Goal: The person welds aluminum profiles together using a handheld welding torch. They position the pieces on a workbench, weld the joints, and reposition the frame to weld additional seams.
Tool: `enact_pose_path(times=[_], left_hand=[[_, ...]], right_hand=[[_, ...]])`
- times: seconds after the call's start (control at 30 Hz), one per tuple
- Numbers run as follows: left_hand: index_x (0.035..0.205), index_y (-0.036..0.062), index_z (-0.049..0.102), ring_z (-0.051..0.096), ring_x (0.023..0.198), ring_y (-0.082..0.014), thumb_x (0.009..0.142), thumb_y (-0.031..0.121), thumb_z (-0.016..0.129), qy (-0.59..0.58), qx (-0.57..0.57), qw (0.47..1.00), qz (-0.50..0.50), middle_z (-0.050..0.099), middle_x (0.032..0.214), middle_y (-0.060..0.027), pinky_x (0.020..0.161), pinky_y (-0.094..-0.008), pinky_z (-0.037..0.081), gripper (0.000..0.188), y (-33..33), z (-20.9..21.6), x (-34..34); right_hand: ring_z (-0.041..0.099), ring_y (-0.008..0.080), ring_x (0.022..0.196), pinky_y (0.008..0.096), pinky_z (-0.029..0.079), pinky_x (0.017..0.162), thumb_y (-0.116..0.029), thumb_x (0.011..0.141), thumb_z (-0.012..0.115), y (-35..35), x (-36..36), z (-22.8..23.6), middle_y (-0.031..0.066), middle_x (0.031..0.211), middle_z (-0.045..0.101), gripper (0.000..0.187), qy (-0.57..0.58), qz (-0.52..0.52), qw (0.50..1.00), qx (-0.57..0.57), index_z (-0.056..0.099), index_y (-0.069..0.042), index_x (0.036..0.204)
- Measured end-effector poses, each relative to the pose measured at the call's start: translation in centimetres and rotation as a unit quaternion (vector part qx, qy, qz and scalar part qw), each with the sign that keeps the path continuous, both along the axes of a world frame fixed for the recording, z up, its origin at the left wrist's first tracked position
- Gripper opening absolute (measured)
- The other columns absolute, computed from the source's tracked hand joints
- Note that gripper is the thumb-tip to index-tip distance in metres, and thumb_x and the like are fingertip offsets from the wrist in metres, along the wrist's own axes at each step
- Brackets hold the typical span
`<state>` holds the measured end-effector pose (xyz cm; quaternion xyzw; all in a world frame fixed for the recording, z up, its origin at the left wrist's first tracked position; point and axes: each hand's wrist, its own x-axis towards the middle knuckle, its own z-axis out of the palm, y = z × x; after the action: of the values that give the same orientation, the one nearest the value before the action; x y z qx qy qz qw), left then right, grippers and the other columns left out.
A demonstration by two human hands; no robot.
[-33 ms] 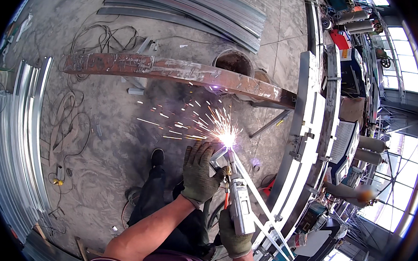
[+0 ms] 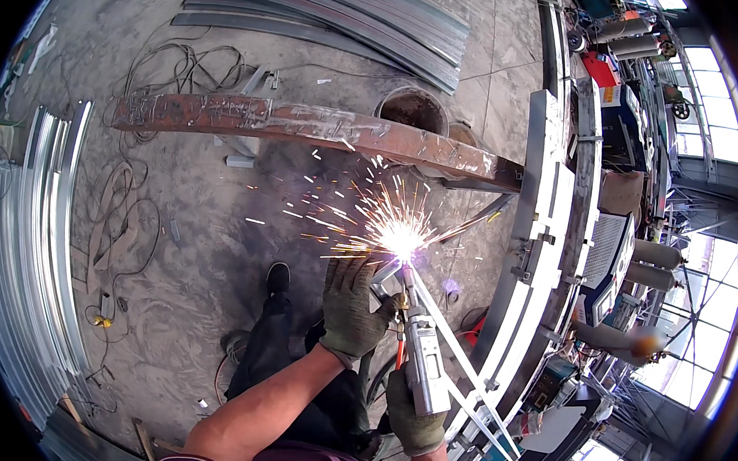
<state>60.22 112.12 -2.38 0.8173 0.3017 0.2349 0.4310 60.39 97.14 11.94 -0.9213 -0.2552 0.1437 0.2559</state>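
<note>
A silver handheld welding torch (image 2: pixel 425 356) points away from me, with my gloved right hand (image 2: pixel 413 421) wrapped round its rear part. Its narrow tip meets the corner of a light metal frame of thin bars (image 2: pixel 447 330). A bright white glare and a spray of sparks (image 2: pixel 403 233) burst from that corner and hide the joint. Just left of the torch, my left hand (image 2: pixel 352 314) in a dirty green glove has its fingers stretched out close to the corner. Whether its thumb side presses on the frame is hard to make out.
A rusty steel beam (image 2: pixel 308 122) crosses ahead, with a bucket (image 2: pixel 412 111) behind it. Long metal profiles lie on the floor ahead (image 2: pixel 332 13) and at left (image 2: pixel 42 253). Loose cables (image 2: pixel 185 63) trail nearby. A long metal rail (image 2: pixel 525 240) runs along the right, beside machines and gas cylinders (image 2: pixel 656 255).
The spray of sparks has changed shape: the glare is larger and some sparks now fly to the right too. Both hands and the torch look unmoved.
</note>
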Motion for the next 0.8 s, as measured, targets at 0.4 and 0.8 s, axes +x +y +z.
enact_pose_path(times=[0.4,0.8], left_hand=[[0.14,-0.001,0.059,0.052,0.142,-0.0452,0.087,0.041,0.084,0.004,-0.012,1.0,0.0,0.062,0.143,-0.0208,0.125,-0.0591,0.032,0.072,-0.2,-0.5,-0.2],[0.145,0.0022,0.057,0.048,0.147,-0.0423,0.082,0.036,0.088,0.011,-0.032,0.999,-0.012,0.06,0.148,-0.0188,0.128,-0.0604,0.029,0.078,-0.1,0.0,-0.2]], right_hand=[[0.066,0.0278,0.068,0.0412,0.053,0.063,-0.004,0.092,0.074,0.3,0.4,0.4,0.0116,0.078,0.066,0.006,-0.003,0.014,1.0,0.005,0.071,-0.001,0.096],[0.066,0.029,0.069,0.0419,0.053,0.063,-0.003,0.092,0.073,0.8,0.4,1.2,0.0123,0.079,0.066,0.005,0.026,-0.003,1.0,0.007,0.071,-0.001,0.096]])
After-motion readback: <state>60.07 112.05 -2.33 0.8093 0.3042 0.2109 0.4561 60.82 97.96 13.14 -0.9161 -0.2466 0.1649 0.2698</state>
